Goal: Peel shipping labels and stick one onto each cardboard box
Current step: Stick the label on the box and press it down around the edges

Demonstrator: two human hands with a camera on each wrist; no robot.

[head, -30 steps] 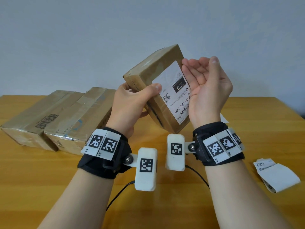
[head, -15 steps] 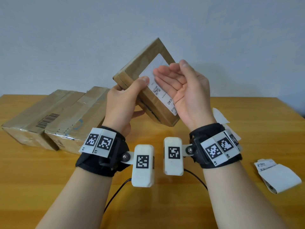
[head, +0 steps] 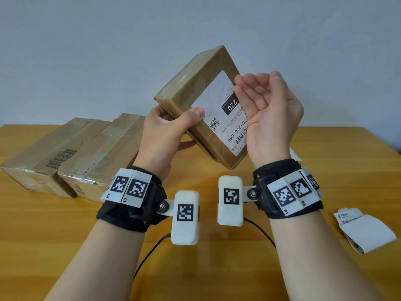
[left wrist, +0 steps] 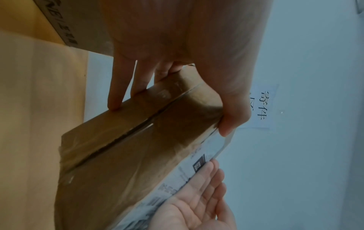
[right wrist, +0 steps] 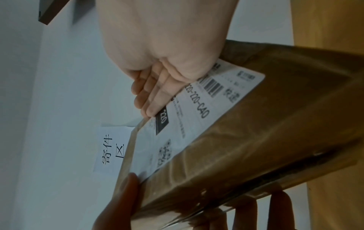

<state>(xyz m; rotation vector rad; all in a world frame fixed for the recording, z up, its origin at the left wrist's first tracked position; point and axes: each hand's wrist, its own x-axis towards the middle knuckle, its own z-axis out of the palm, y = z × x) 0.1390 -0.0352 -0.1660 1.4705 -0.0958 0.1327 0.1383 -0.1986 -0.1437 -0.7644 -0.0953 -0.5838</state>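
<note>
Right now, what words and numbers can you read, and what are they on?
"220": white on a black block, shipping label on the held box.
"220-220-C40": same label.
"寄件区": paper sign on the wall.
"L1", "L2", "R1", "R2": wrist bands.
Label's small print and the backing paper: too small to read.

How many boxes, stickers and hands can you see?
Cardboard boxes: 3, the held box, the barcode box, the middle box.
Shipping labels stuck on: 1.
Peeled backing papers: 1.
Hands: 2, left hand, right hand.
Total: 7.
</note>
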